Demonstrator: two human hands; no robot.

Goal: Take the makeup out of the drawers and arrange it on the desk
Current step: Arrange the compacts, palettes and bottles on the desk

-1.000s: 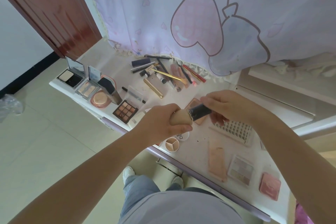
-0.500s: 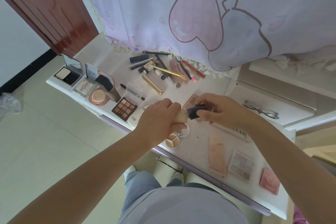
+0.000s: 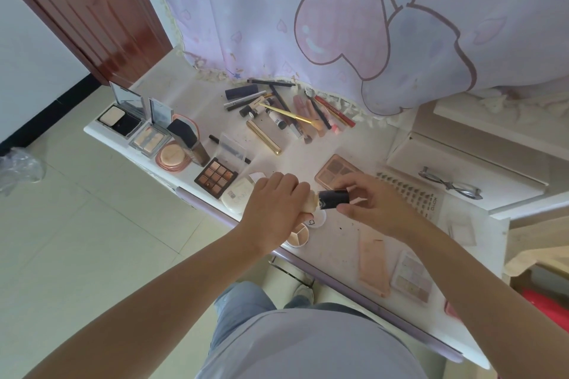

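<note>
Our left hand (image 3: 274,203) wraps the foundation bottle (image 3: 311,201) above the desk (image 3: 348,148) front edge; at its 3 o'clock, our right hand (image 3: 374,204) pinches the black cap (image 3: 334,198).

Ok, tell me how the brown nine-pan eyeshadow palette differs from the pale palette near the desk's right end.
The brown nine-pan eyeshadow palette holds dark bronze and copper shades; the pale pastel palette holds washed-out lilac and cream ones. The brown one's clear lid stands raised behind it; no raised lid shows on the pale one. The brown one lies left of the hands, the pale one right. Both lie flat on the white desk.
</note>
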